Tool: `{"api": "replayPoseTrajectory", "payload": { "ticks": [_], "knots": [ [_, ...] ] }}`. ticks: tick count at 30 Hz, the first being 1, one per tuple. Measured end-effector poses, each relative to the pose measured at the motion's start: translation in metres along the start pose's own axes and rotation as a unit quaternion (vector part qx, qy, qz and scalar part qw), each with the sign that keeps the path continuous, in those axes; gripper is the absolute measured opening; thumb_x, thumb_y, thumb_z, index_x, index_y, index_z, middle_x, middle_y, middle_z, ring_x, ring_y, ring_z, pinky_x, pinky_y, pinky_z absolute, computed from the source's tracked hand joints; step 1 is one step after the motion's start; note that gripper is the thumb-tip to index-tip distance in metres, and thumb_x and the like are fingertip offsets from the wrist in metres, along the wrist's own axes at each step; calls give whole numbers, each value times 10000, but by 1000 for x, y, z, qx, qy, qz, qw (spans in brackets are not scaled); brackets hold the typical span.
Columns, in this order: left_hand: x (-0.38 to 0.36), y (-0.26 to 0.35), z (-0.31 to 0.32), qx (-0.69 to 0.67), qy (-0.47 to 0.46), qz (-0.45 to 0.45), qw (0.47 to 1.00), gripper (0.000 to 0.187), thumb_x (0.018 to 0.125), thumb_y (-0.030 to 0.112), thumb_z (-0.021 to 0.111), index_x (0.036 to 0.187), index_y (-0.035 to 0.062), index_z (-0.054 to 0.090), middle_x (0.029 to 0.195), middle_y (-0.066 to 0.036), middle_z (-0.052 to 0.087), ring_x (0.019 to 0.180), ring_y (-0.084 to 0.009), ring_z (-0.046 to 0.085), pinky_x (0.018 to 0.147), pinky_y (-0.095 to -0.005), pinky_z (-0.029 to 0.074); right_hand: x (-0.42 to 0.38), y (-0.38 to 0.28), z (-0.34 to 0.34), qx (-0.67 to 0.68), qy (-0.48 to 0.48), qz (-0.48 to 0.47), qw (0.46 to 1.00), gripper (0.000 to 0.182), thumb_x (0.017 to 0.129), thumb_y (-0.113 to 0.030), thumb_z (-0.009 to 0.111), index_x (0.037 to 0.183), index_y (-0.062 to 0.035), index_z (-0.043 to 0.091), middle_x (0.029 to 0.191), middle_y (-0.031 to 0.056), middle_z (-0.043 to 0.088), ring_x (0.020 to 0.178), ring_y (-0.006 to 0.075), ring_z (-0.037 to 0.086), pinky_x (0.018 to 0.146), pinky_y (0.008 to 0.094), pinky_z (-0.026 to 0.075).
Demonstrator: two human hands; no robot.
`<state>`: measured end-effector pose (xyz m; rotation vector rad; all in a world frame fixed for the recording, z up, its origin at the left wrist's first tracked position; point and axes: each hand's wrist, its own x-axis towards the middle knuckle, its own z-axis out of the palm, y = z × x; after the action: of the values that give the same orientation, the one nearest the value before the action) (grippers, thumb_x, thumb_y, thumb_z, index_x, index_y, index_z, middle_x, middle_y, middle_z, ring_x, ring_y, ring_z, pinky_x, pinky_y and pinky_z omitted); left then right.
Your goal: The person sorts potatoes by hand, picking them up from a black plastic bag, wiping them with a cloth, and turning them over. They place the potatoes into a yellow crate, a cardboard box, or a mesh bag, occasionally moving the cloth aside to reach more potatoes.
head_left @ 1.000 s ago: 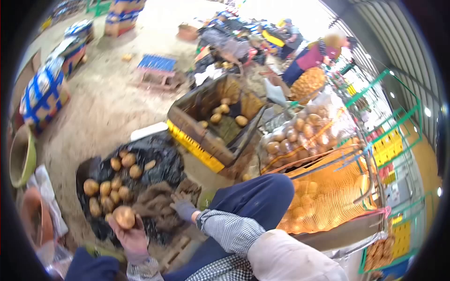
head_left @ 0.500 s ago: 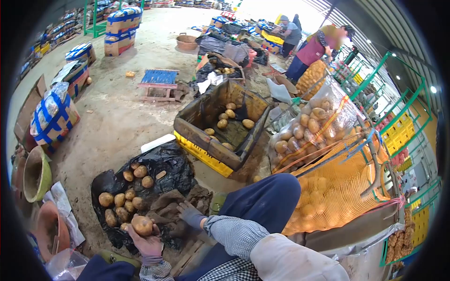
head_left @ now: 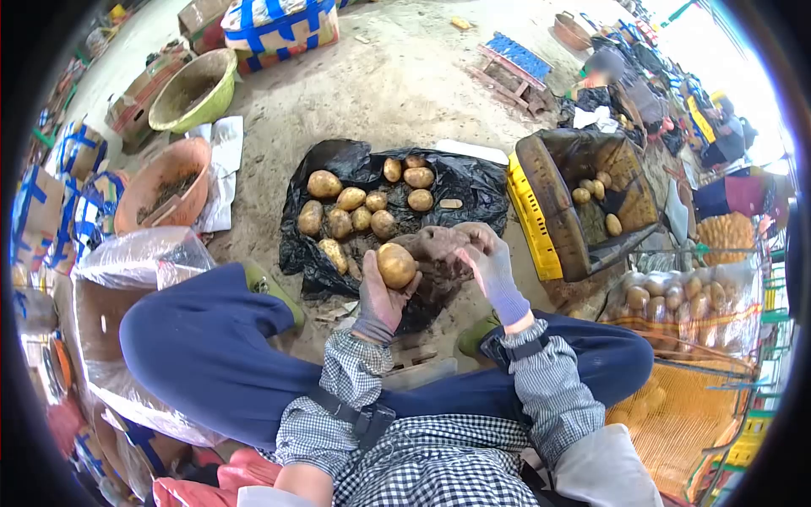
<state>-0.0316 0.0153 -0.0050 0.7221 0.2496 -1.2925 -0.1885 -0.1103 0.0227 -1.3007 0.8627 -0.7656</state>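
My left hand [head_left: 377, 302], in a soiled glove, cups a potato [head_left: 396, 265] from below with its fingers curled round it. Just right of it, my right hand [head_left: 494, 275] pinches the edge of a muddy brown cloth [head_left: 438, 258] and holds it bunched up near the potato. Under both hands spreads a black plastic sheet [head_left: 479, 182] on the floor. Several loose potatoes [head_left: 361, 218] lie on its left and upper part, beside a small flat tan piece [head_left: 451, 204].
A yellow crate [head_left: 530, 228] with a dark liner holds several potatoes at right. Beyond it stand a clear bag of potatoes [head_left: 688, 308] and an orange net sack [head_left: 684, 414]. Left are an orange tub [head_left: 182, 182], a green basin [head_left: 198, 93] and a plastic-lined box [head_left: 97, 313]. Other people work at upper right.
The view has swung, bringing the sheet to the middle. My right hand, earlier spread flat on the cloth, now grips and lifts it toward the potato, which stays in my left hand.
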Motion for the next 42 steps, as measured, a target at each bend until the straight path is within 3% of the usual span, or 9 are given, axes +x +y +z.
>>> {"api": "replayPoseTrajectory", "payload": {
  "ticks": [5, 10, 16, 23, 27, 29, 34, 39, 42],
  "knots": [
    [20, -25, -15, 180, -76, 74, 978, 476, 1030, 463, 406, 1238, 52, 524, 1105, -85, 611, 1023, -174, 624, 912, -294, 523, -30, 3, 43, -314, -161, -180, 918, 210, 844, -14, 667, 1048, -27, 617, 1387, 128, 471, 1190, 203, 550, 851, 279, 504],
    [-1, -28, -18, 267, -45, 59, 961, 444, 1021, 454, 448, 1230, 72, 529, 1101, -69, 605, 953, -174, 658, 751, -298, 592, -21, 53, 60, -170, 69, -61, 981, 153, 925, 28, 538, 1073, -6, 547, 973, 81, 650, 884, 171, 616, 820, 305, 502],
    [-2, -14, 0, 17, -51, -73, 996, 467, 994, 494, 473, 1190, 78, 556, 1000, -78, 670, 862, -220, 692, 664, -371, 615, -12, 30, 40, 115, 85, 138, 980, 220, 886, 112, 503, 1080, 18, 543, 1073, 48, 632, 917, 109, 590, 832, 216, 486],
    [16, -27, -25, 17, -57, -28, 998, 481, 1005, 499, 450, 1139, 55, 576, 1058, -68, 652, 920, -187, 661, 823, -312, 557, -40, 15, 67, -287, -78, -109, 948, 310, 730, 39, 657, 1016, -21, 553, 1237, 154, 558, 1089, 311, 578, 916, 354, 467],
    [8, -21, -23, 19, -39, -75, 996, 478, 991, 506, 482, 1138, 60, 574, 1062, -61, 649, 922, -179, 666, 798, -316, 570, -40, 24, 66, -325, -73, -69, 940, 277, 744, 49, 635, 997, -13, 539, 1161, 127, 596, 1051, 255, 598, 887, 338, 478],
    [-3, -19, -12, 91, 7, -44, 995, 467, 968, 503, 535, 1134, 69, 580, 1052, -58, 654, 905, -170, 672, 731, -315, 588, -33, 44, 60, -33, 36, 71, 996, 260, 788, 65, 604, 1030, -4, 539, 1036, 90, 611, 966, 199, 600, 848, 303, 478],
    [9, -21, -13, 90, -7, -45, 995, 426, 953, 475, 579, 1110, 80, 584, 945, -70, 669, 791, -172, 683, 642, -314, 586, -10, 88, 33, -201, 30, 92, 975, 279, 809, 24, 632, 1078, -8, 560, 944, 109, 590, 910, 198, 591, 828, 284, 477],
    [20, 8, -13, 45, 63, 36, 996, 406, 968, 470, 551, 1122, 95, 539, 883, -73, 655, 766, -196, 682, 640, -316, 574, 21, 111, 10, -444, -110, 146, 877, 419, 795, -80, 657, 1210, -76, 598, 1139, 197, 610, 1062, 333, 605, 924, 373, 484],
    [39, -2, -37, 1, 170, 96, 981, 466, 960, 488, 561, 1170, 75, 521, 998, -65, 605, 878, -191, 651, 708, -332, 570, 81, 107, 18, -466, -232, -3, 854, 429, 794, -97, 653, 1218, -70, 591, 1248, 207, 574, 1150, 373, 562, 1000, 402, 462]
  ]
}}
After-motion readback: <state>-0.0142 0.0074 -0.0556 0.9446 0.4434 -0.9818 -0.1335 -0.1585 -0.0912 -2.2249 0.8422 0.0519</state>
